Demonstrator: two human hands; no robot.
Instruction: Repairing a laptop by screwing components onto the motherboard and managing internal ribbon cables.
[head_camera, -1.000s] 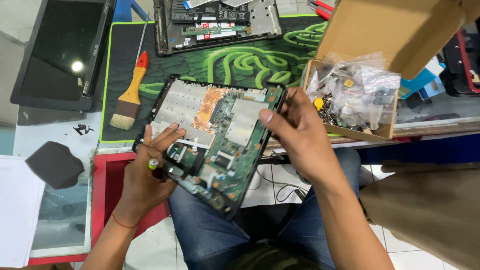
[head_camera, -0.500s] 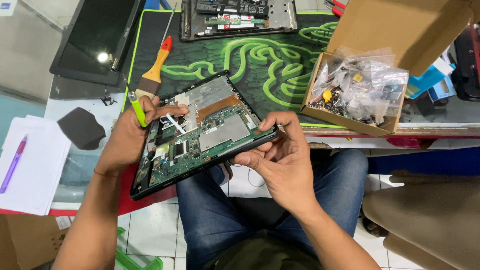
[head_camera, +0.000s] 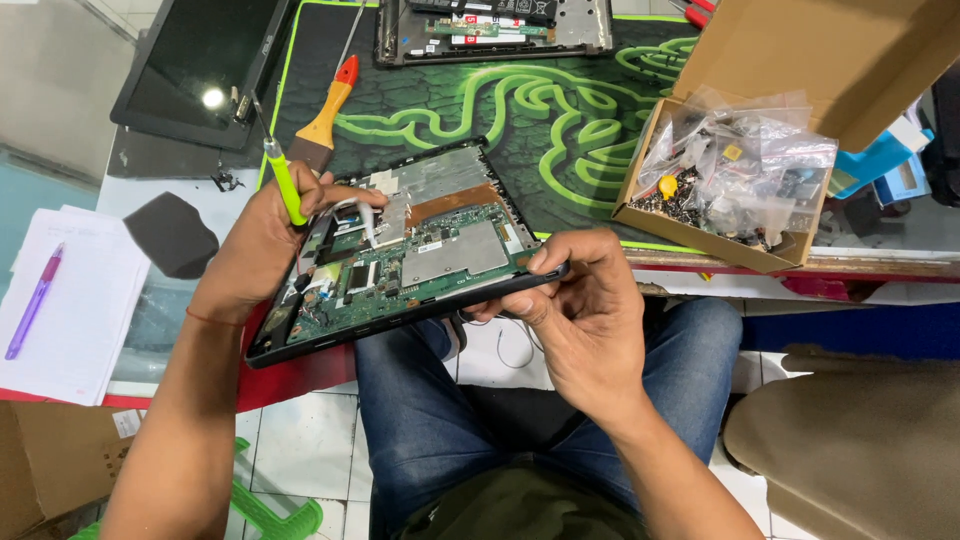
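Above your lap, the opened laptop base (head_camera: 400, 250) has tilted flatter than before; your left hand (head_camera: 255, 245) grips its edge plus a green screwdriver (head_camera: 283, 180), right hand (head_camera: 585, 310) pinching the near corner.

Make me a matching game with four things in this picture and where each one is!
Things:
1. green screwdriver
2. opened tablet
3. purple pen
4. paintbrush

Places:
A. lying on white paper
B. lying on the green and black mat
C. held between both hands
D. gripped in the left hand

Pairs: 1-D, 2-C, 3-A, 4-B. The right hand holds the tablet's near edge.
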